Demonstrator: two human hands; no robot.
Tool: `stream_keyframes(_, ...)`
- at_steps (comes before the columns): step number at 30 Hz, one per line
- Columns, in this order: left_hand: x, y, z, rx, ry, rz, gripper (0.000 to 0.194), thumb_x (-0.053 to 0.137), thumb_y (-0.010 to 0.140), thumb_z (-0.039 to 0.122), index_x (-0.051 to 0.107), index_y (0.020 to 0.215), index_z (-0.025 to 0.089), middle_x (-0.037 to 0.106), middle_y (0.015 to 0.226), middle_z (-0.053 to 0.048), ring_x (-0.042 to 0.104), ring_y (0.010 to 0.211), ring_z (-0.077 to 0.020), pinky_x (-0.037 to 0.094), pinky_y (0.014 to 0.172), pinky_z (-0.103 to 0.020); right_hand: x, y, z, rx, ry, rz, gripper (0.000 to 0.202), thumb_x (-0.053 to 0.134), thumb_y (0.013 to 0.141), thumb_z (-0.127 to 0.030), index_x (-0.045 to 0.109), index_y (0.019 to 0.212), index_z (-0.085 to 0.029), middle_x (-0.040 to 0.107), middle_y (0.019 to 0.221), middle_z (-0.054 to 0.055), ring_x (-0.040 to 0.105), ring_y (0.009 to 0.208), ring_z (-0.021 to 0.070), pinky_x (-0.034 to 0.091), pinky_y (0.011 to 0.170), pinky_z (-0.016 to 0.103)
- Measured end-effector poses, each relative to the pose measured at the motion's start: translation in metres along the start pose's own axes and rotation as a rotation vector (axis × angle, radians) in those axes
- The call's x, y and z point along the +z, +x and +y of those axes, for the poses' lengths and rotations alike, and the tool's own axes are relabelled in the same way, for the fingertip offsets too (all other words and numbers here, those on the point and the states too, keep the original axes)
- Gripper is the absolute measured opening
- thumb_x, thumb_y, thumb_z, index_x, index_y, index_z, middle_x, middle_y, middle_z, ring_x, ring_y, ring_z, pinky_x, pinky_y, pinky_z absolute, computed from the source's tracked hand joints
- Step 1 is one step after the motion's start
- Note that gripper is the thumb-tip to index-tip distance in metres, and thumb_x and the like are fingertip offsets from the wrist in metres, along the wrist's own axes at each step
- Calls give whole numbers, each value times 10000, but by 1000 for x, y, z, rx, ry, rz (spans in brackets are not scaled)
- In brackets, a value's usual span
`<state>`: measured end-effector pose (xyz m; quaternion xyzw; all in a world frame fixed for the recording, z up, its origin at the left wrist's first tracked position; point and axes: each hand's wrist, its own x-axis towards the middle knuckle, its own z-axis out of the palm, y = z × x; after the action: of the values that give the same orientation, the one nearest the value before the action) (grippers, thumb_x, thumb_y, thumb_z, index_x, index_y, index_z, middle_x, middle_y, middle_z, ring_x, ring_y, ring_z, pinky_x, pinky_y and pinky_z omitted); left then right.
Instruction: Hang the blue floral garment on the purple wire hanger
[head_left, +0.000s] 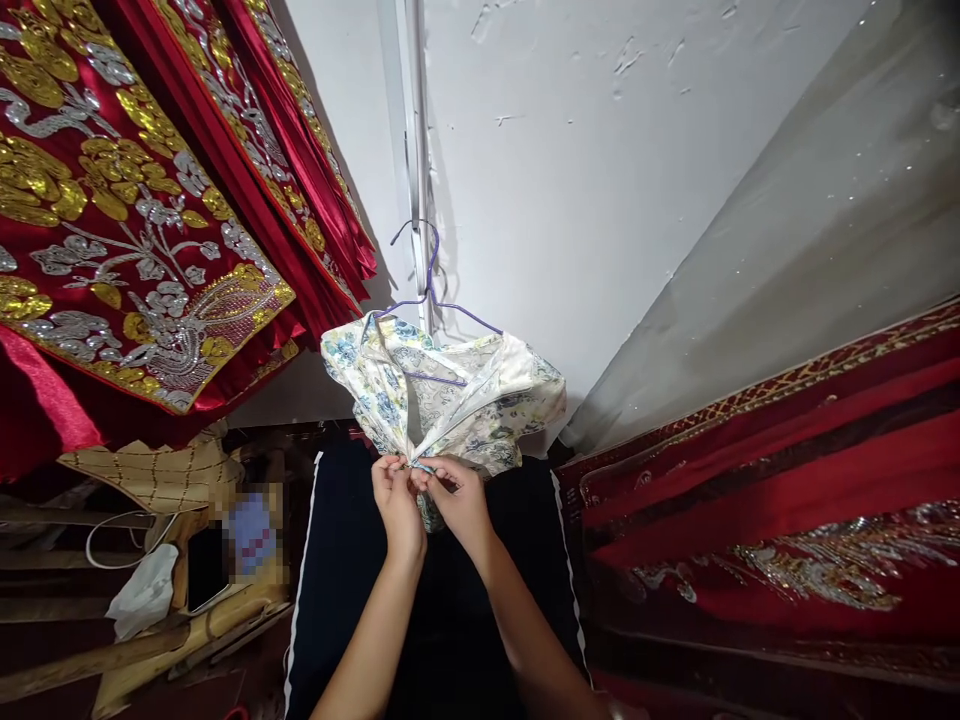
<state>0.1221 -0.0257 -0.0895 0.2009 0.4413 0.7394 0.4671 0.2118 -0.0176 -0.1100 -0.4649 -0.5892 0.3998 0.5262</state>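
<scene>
Together, left hand (396, 497) and right (459, 493) pinch a floral shirt (487, 425), sequined satin (150, 230) at ten o'clock, pitted wall (555, 190) at one.

Bright white light washes the wall (570, 200) beyond the left hand (395, 482), glaring off sequins (34, 180) to its left; below those it is dim, one patch (251, 535) pixelated. Right of the right hand (454, 486), embroidery (832, 572) looks soft and stretched.
</scene>
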Motion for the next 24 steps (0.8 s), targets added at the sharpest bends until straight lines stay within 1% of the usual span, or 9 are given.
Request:
stream_keyframes(2,-2,3,2,-132,18,-69,230,663,751,175,532,939,194,617,777,37,664,642,-109,523,679,-237,-5,1,5,12,-12,44,258,604,828,-207,797,997,-192,712,760,38,609,659,159,490,631,271)
stream_keyframes(4,-4,6,6,-213,72,-168,235,717,743,210,574,927,178,650,775,13,712,721,-153,555,770,-282,-12,2,10,28,-13,80,233,619,836,-237,800,973,-184,703,726,35,599,631,157,482,613,272)
stream_keyframes(8,-6,11,15,-253,182,-304,282,792,727,266,637,934,154,717,823,-40,729,769,-185,561,865,-339,-21,4,13,27,-44,120,216,650,831,-269,806,950,-179,697,701,31,583,604,153,471,602,275)
stream_keyframes(11,-7,14,17,-174,319,-387,297,804,746,330,648,930,158,701,787,-28,694,734,-167,546,771,-289,-22,4,11,18,-60,114,215,661,832,-287,809,943,-176,695,703,33,581,603,152,465,596,274)
stream_keyframes(15,-10,15,23,-11,612,-491,278,718,840,435,646,843,167,621,685,4,583,635,-134,438,606,-228,-20,4,9,16,-74,103,229,670,842,-334,806,933,-174,698,708,39,589,624,159,469,603,274)
stream_keyframes(17,-11,14,29,68,766,-511,308,661,886,463,650,800,167,576,649,12,530,605,-127,392,579,-228,-21,4,8,23,-73,98,247,676,842,-358,806,943,-174,706,714,42,593,624,161,468,600,276)
stream_keyframes(19,-11,12,35,105,825,-528,330,642,899,469,639,762,169,535,620,17,492,588,-122,365,564,-227,-22,4,7,34,-64,88,252,680,841,-370,800,939,-172,712,714,45,596,617,164,467,594,278)
stream_keyframes(21,-8,10,39,46,759,-543,347,658,886,469,611,716,171,490,583,27,445,544,-109,337,526,-220,-22,3,7,47,-53,86,230,673,844,-368,777,880,-166,708,700,48,596,604,167,465,584,280)
stream_keyframes(24,3,10,44,-164,541,-548,391,709,840,462,551,637,167,417,526,50,332,456,-69,261,452,-198,-18,2,12,53,-45,135,220,656,847,-369,701,765,-170,701,688,57,609,615,182,475,587,287)
